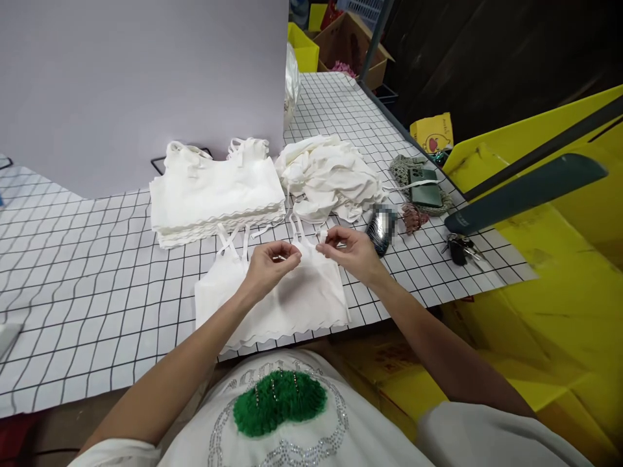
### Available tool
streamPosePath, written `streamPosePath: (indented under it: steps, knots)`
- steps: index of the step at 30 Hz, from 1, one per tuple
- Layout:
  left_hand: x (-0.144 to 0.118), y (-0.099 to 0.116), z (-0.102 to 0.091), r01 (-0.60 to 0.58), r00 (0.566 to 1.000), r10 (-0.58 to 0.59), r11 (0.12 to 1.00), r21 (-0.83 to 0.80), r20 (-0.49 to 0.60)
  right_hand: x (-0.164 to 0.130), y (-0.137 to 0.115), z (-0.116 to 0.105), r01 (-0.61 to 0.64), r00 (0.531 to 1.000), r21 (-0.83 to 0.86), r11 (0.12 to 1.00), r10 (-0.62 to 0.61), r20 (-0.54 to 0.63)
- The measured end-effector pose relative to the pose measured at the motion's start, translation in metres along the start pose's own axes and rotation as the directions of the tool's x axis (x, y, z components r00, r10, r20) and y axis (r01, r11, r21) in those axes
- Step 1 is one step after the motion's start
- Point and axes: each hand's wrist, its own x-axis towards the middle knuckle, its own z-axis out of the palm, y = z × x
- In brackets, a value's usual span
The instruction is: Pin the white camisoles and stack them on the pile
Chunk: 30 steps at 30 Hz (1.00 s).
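Note:
A white camisole with thin straps and a scalloped hem lies flat at the table's front edge. Above its top edge, thumb and fingers of my left hand come together in a pinch; anything between them is too small to make out. My right hand pinches a short white strap at the camisole's right side. Behind my hands sits a neat stack of folded white camisoles, and to its right a loose heap of white garments.
The table has a white cloth with a black grid. On the right lie a dark shiny object, a phone on a knitted pouch, and keys. A grey panel stands behind; yellow bins flank the right edge.

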Motion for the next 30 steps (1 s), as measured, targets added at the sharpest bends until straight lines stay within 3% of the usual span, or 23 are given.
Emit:
streamPosePath:
  steps: [3, 7, 11, 15, 19, 21, 23, 24, 26, 28, 30]
  knots:
    - [-0.001, 0.002, 0.002, 0.016, 0.998, -0.013, 0.999, -0.044, 0.069, 0.000, -0.002, -0.004, -0.050, 0.997, 0.106, 0.993, 0.045, 0.055]
    - [-0.002, 0.003, 0.007, 0.153, 0.976, -0.115, 0.966, -0.206, 0.185, 0.001, -0.002, 0.002, -0.138, 0.987, 0.243, 0.960, 0.114, 0.110]
    - [-0.001, -0.001, 0.013, 0.199, 0.979, -0.176, 0.941, -0.274, 0.105, 0.002, 0.007, 0.008, -0.182, 0.982, 0.315, 0.931, 0.157, 0.103]
    - [-0.002, -0.004, 0.020, 0.243, 0.970, -0.220, 0.916, -0.318, 0.107, 0.000, 0.014, 0.010, -0.222, 0.975, 0.404, 0.887, 0.193, 0.112]
    - [-0.003, -0.006, 0.024, 0.212, 0.977, -0.200, 0.925, -0.315, 0.070, -0.006, 0.020, 0.009, -0.215, 0.977, 0.406, 0.888, 0.193, 0.095]
    - [-0.004, -0.005, 0.023, 0.162, 0.987, -0.156, 0.957, -0.241, 0.041, -0.009, 0.021, 0.007, -0.123, 0.992, 0.286, 0.950, 0.126, 0.009]
    - [-0.005, -0.003, 0.020, 0.096, 0.995, -0.092, 0.990, -0.106, 0.038, -0.012, 0.018, 0.003, 0.056, 0.997, 0.070, 0.996, -0.051, -0.064]
    - [-0.005, -0.002, 0.018, 0.049, 0.998, -0.048, 0.998, -0.025, 0.046, -0.013, 0.016, 0.001, 0.161, 0.986, -0.036, 0.986, -0.163, -0.037]
    - [-0.006, 0.002, 0.016, -0.074, 0.996, 0.066, 0.989, 0.128, 0.062, -0.013, 0.011, -0.001, 0.346, 0.935, -0.158, 0.925, -0.326, 0.141]
    - [-0.006, 0.005, 0.013, -0.179, 0.983, 0.166, 0.954, 0.240, 0.073, -0.013, 0.008, -0.002, 0.438, 0.883, -0.189, 0.879, -0.380, 0.275]
    - [-0.006, 0.006, 0.010, -0.227, 0.974, 0.213, 0.926, 0.303, 0.079, -0.011, 0.008, -0.002, 0.448, 0.884, -0.228, 0.864, -0.391, 0.256]
